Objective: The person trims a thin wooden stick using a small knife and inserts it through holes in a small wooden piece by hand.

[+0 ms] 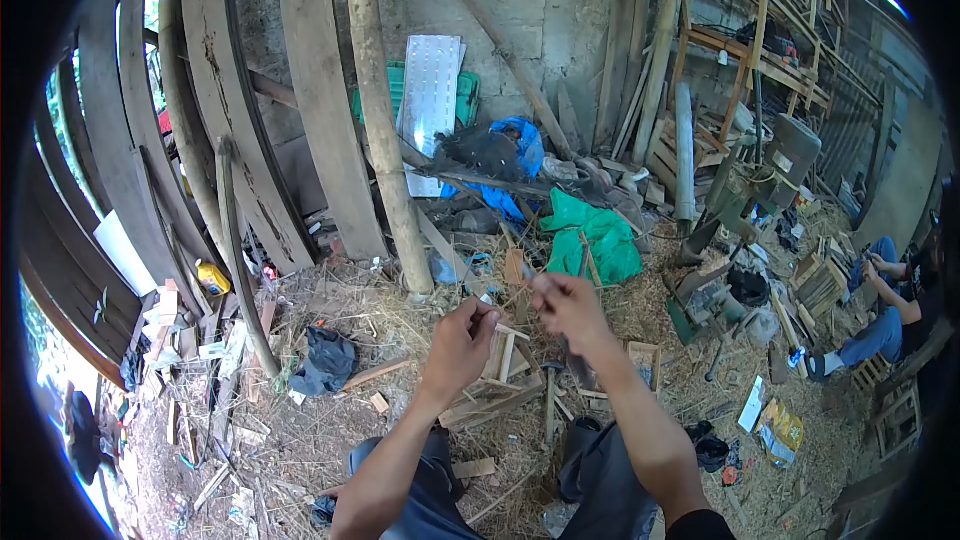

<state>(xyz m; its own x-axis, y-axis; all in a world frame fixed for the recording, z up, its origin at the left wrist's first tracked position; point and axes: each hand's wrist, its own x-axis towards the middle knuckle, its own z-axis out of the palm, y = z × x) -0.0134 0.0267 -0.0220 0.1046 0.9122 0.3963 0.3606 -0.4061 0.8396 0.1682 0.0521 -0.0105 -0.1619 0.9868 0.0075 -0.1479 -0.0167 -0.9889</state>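
Note:
Both hands are raised in front of my knees, apart from each other. My left hand (462, 348) is closed, thumb and fingertips pinched together; any small thing between them is too small to name. My right hand (577, 318) is also closed, its fingers curled in a pinch, and what it grips cannot be made out. Just below and between the hands is a small wooden frame (507, 358) of light strips, partly hidden by my left hand. Under it lies a wooden block (490, 408). A narrow upright wooden handle (550, 405) shows to its right.
Straw and shavings cover the ground, with wood scraps scattered about. A green plastic sheet (590, 237) and blue tarp (520, 145) lie ahead. A wooden pole (385, 130) stands front left, near a yellow bottle (212, 278). Another person (895, 290) sits at right by slatted wooden crates (822, 285).

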